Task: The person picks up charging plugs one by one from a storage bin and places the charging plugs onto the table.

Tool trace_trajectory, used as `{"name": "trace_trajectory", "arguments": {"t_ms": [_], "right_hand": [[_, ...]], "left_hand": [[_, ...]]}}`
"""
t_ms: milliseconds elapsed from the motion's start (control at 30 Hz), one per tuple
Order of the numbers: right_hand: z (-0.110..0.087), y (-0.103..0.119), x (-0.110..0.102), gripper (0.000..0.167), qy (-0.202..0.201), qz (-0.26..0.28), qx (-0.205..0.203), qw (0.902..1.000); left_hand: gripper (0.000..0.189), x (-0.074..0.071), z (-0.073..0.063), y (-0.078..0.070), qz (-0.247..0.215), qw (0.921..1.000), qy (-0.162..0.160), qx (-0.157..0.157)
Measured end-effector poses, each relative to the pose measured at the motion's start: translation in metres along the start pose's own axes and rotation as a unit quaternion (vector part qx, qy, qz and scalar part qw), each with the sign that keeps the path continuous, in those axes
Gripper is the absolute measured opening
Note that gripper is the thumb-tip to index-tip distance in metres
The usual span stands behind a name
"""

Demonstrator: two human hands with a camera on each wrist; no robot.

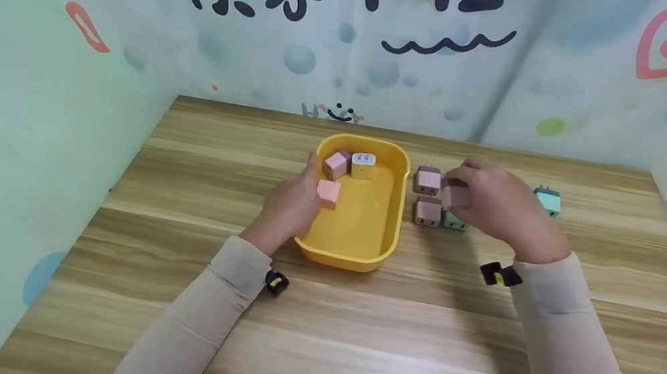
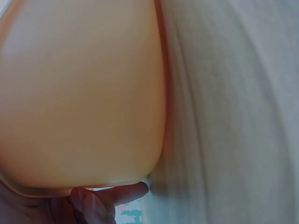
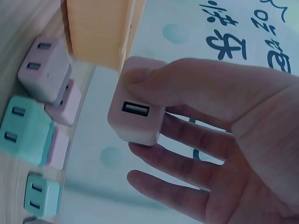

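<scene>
My left hand [image 1: 290, 205] holds the left side of a yellow plastic tub [image 1: 348, 261]; in the left wrist view its fingers [image 2: 124, 192] lie along the tub's wall [image 2: 84, 102]. Inside the tub are a pink and mauve USB charger [image 1: 335, 166], a pale yellow charger [image 1: 362, 167] with prongs up, and a pink charger [image 1: 327, 194]. To the right of the tub, my right hand [image 1: 503, 205] pinches a pinkish USB charger [image 3: 138, 105], raised off the table. Its single port faces the right wrist camera; the thumb covers part of it.
Near the right hand stand a pink charger [image 1: 427, 181], a mauve charger [image 1: 427, 212] and a green charger [image 1: 455, 221], partly hidden. Farther right is a teal charger [image 1: 548, 202]. The wood-grain table [image 1: 349, 338] ends at a printed backdrop [image 1: 247, 57].
</scene>
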State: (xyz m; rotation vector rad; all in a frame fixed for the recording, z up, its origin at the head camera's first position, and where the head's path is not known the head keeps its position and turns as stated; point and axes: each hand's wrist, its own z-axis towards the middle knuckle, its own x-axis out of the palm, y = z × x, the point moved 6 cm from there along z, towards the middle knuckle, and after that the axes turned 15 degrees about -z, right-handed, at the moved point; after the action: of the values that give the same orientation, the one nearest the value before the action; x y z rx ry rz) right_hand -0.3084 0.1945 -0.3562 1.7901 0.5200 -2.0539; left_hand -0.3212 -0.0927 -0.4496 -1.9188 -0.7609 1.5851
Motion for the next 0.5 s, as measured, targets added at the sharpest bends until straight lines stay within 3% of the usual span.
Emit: {"name": "trace_trajectory", "arguments": {"t_ms": [267, 500], "right_hand": [[-0.016, -0.027, -0.003, 0.046, 0.002, 0.02, 0.021, 0.9996], [-0.024, -0.046, -0.004, 0.045, 0.004, 0.034, 0.042, 0.9985]], "left_hand": [[0.083, 0.001, 0.003, -0.001, 0.026, 0.9995, -0.007, 0.015], [0.085, 0.0, 0.002, 0.001, 0.02, 0.9998, 0.001, 0.003]]}}
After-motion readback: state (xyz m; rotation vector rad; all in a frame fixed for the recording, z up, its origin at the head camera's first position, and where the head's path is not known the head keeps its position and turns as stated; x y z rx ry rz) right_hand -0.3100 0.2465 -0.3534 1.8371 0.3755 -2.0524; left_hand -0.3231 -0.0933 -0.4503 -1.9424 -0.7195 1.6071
